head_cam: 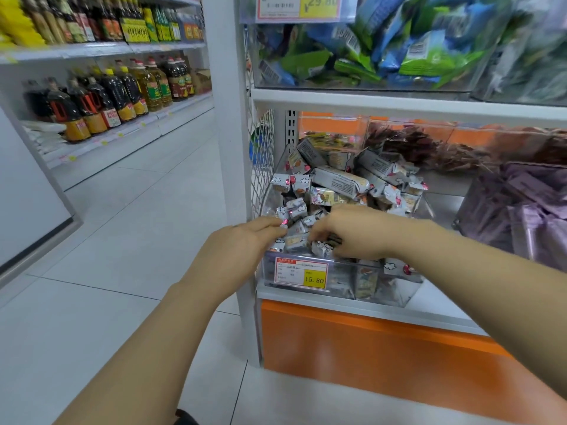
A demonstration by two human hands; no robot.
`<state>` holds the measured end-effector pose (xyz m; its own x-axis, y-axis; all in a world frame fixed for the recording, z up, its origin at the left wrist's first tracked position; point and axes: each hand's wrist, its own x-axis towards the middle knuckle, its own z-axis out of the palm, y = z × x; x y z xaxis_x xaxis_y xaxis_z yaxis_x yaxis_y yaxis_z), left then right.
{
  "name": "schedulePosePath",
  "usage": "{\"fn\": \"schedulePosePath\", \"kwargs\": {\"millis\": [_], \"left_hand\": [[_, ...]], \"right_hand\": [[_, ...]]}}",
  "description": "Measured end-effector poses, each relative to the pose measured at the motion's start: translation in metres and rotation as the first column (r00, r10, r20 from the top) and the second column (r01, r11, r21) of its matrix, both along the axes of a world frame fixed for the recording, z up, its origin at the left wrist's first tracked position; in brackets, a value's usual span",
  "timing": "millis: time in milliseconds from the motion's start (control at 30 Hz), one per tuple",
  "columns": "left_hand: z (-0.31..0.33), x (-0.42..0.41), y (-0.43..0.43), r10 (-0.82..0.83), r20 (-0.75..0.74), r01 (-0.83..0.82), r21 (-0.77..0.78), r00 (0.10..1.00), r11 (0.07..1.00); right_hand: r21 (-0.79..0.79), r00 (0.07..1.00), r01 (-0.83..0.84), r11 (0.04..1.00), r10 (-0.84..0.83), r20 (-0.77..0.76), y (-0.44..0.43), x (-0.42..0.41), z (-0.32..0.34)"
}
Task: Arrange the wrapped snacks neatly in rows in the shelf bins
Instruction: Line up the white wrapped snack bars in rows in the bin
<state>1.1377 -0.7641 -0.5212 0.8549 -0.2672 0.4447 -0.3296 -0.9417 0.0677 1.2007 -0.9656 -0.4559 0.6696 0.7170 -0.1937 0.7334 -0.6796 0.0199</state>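
Observation:
A clear plastic bin on the low shelf holds a loose heap of silver wrapped snacks with cartoon prints. Both my hands reach into its front left corner. My left hand rests at the bin's left edge, its fingertips pinching a small silver snack. My right hand lies over the front of the heap, fingers curled down round small wrapped snacks. Snacks under my right palm are hidden.
A price tag reading 15.80 hangs on the bin front. A bin of purple packets stands to the right; green and blue bags fill the shelf above. A white post and wire mesh border the left. Oil bottles line the aisle shelves.

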Motion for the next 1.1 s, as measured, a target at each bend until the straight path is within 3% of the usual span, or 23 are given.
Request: {"fn": "schedulePosePath", "kwargs": {"millis": [100, 200, 400, 567, 900, 1033, 1100], "left_hand": [[-0.002, 0.002, 0.004, -0.042, 0.054, 0.043, -0.002, 0.998, 0.999], [0.003, 0.001, 0.003, -0.067, 0.093, 0.071, -0.045, 0.993, 0.996], [0.002, 0.000, 0.002, -0.042, 0.046, 0.044, -0.050, 0.998, 0.998], [0.010, -0.003, -0.004, -0.014, 0.031, 0.015, -0.056, 0.999, 0.998], [0.021, -0.002, -0.013, 0.091, -0.083, -0.094, -0.037, 0.992, 0.995], [0.020, -0.002, -0.012, 0.083, -0.092, -0.087, -0.045, 0.992, 0.995], [0.019, -0.002, -0.011, 0.078, -0.098, -0.083, -0.046, 0.992, 0.995]], "right_hand": [[0.309, 0.998, 0.063, 0.949, -0.053, -0.040, -0.011, 0.000, 0.009], [0.630, 0.988, 0.154, 0.762, -0.099, -0.122, -0.022, -0.005, 0.015], [0.903, 0.980, 0.164, 0.398, -0.171, -0.103, -0.036, -0.018, 0.013], [0.985, 0.978, 0.071, 0.155, -0.206, -0.037, -0.070, -0.023, 0.017], [0.993, 0.843, -0.090, 0.079, -0.525, 0.119, -0.089, -0.019, 0.008], [0.991, 0.819, -0.131, -0.037, -0.567, 0.087, -0.074, -0.016, 0.001], [0.984, 0.799, -0.177, -0.028, -0.587, 0.127, -0.066, -0.016, 0.000]]}}
